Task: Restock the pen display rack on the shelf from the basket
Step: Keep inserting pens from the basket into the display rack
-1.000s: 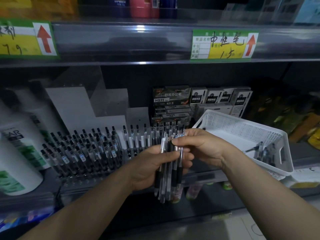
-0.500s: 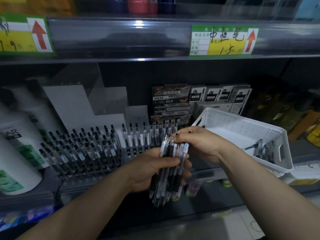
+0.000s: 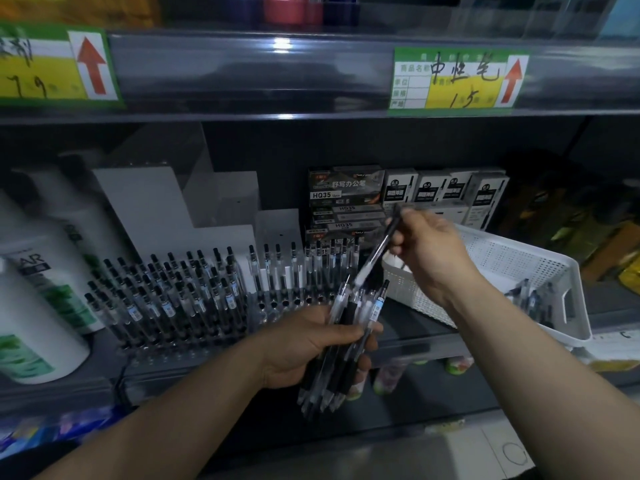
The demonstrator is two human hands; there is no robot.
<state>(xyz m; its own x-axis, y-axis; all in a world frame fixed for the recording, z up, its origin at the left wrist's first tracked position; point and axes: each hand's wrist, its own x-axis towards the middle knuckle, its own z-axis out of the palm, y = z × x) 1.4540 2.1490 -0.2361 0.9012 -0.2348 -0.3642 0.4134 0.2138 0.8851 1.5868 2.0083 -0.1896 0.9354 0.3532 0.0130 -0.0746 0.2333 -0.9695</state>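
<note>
Rack (image 3: 180, 306) left side full, right rows sparse; left hand (image 3: 304, 344) grips bundle (image 3: 341, 355), right hand (image 3: 427, 249) pinches one pen (image 3: 379, 252); few remain in basket (image 3: 519, 268).

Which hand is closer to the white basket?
Right. The right hand, pinching one pen, is at the left corner of the white basket; the left hand grips a pen bundle lower left, apart from it.

Rack (image 3: 277, 303) right-front holes free — pens (image 3: 166, 299) packed left, boxes (image 3: 346, 202) behind, basket (image 3: 519, 252) crowding right.
</note>
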